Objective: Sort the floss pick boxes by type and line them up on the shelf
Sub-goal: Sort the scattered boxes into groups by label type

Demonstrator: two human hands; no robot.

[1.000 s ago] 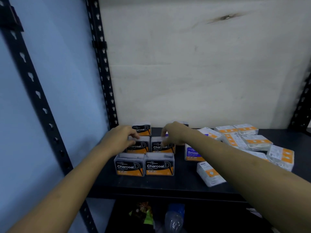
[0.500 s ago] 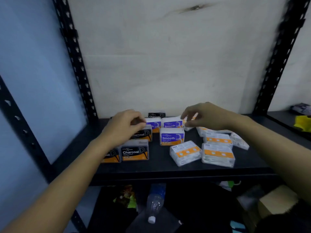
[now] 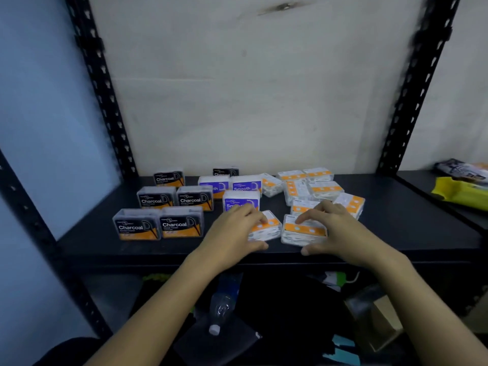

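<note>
Several black-and-orange Charcoal boxes stand upright in rows at the left of the black shelf. Purple Smooth boxes stand in the middle, and one more Charcoal box stands behind them. Several white-and-orange boxes lie flat in a loose cluster to the right. At the shelf's front, my left hand grips one flat white-and-orange box, fingers on top and thumb at its front edge. My right hand grips the flat box beside it the same way.
Black perforated uprights frame the shelf, with a pale board behind. A yellow packet lies on the neighbouring shelf at right. Below are a plastic bottle, dark bags and a cardboard box.
Both hands have left the back rows and come forward and to the right. Each has come down on a flat white-and-orange box at the shelf's front. The view has swung right.
</note>
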